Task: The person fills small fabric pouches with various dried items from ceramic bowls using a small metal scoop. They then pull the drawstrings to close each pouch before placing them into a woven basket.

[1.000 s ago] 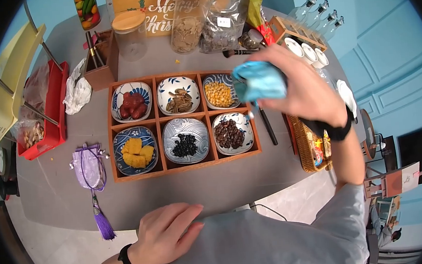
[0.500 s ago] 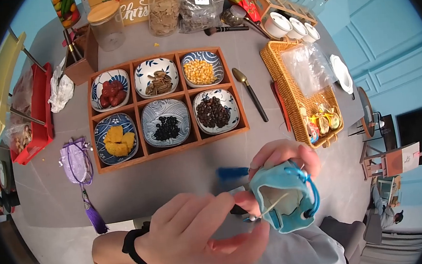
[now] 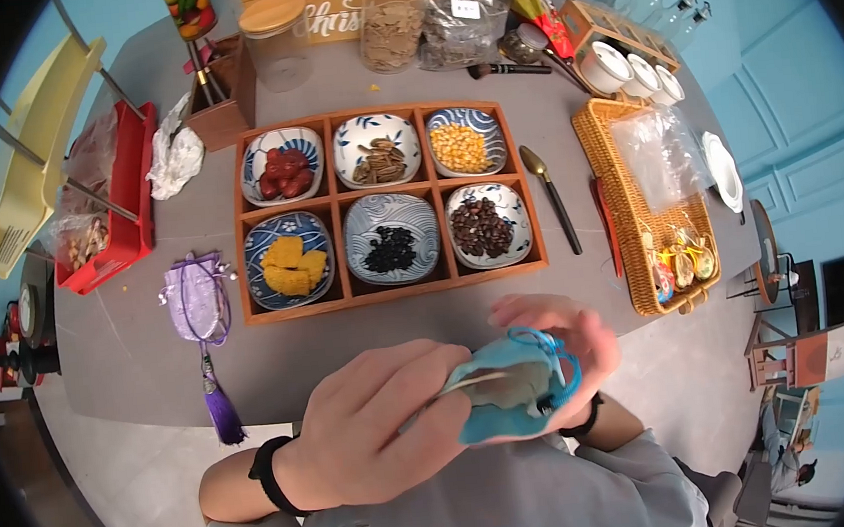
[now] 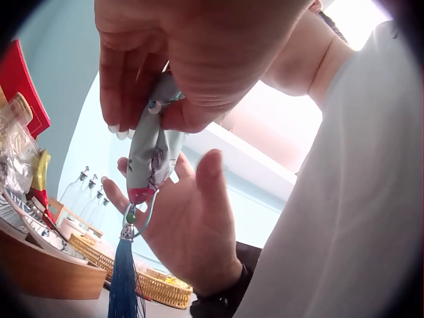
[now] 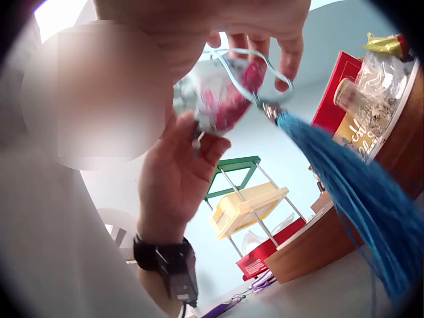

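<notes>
In the head view a light blue drawstring pouch [image 3: 513,386], its mouth gaping upward, is in front of the person's chest. The left hand [image 3: 381,423] pinches the pouch's rim between thumb and fingers. Beside the pouch's other side is the right hand [image 3: 565,346], its fingers spread. In the left wrist view the left hand [image 4: 192,59] grips the pouch [image 4: 154,149] from above, and the right hand [image 4: 192,225] stands behind it with fingers apart. A blue tassel [image 4: 124,281] hangs from the pouch's bottom.
A wooden divided tray [image 3: 394,291] holds several patterned bowls of dried foods. Left of it lies a purple pouch [image 3: 194,298] near a red bin [image 3: 141,203]. To the right are a spoon [image 3: 557,201] and a wicker basket [image 3: 630,235]; jars [image 3: 279,60] stand behind.
The right hand brought the pouch down from over the tray to the chest. The left hand rose and took hold of its rim; the right hand's fingers have since spread.
</notes>
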